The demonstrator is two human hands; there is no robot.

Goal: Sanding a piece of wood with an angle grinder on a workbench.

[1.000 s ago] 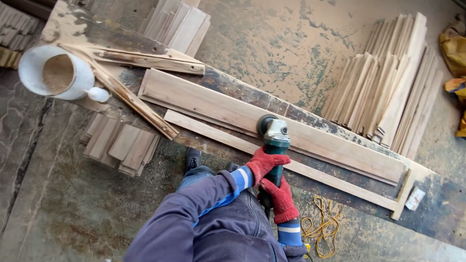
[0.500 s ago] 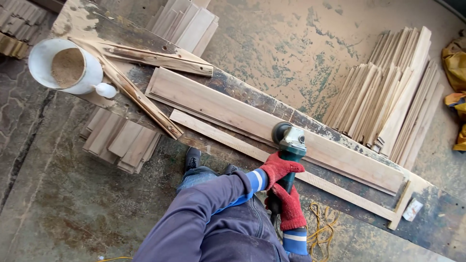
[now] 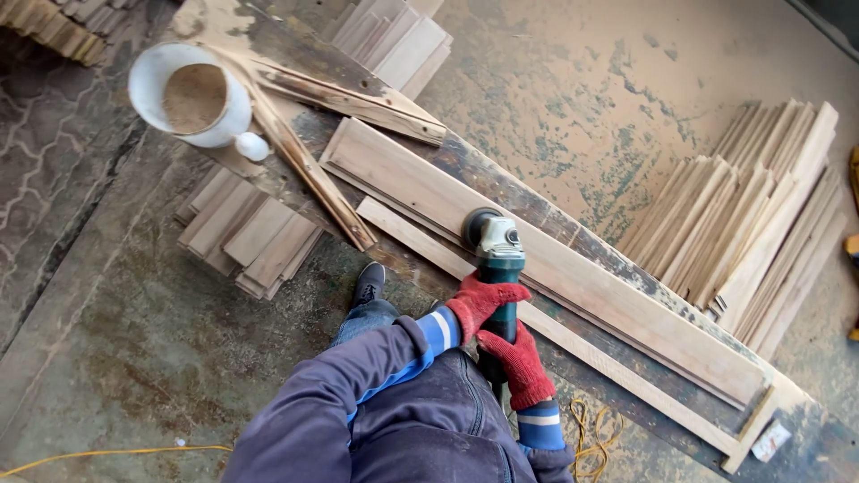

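A green and grey angle grinder (image 3: 495, 253) rests with its disc on a long pale wooden board (image 3: 555, 259) that lies on a dark, worn workbench (image 3: 501, 192). My left hand (image 3: 479, 300), in a red glove, grips the grinder's body just behind the head. My right hand (image 3: 517, 362), also in a red glove, holds the rear of the handle closer to my body. A narrower wooden strip (image 3: 573, 340) lies along the near side of the board.
A white bucket with sawdust (image 3: 190, 95) stands at the bench's left end beside rough wooden offcuts (image 3: 309, 170). Stacks of thin slats lie on the floor at right (image 3: 752, 224), under the bench (image 3: 246, 228) and at the top (image 3: 394, 36). Yellow cord (image 3: 586, 443) lies coiled near my feet.
The grinder and both hands have slid left along the board. The view has shifted, so the bench and bucket sit further right in the picture.
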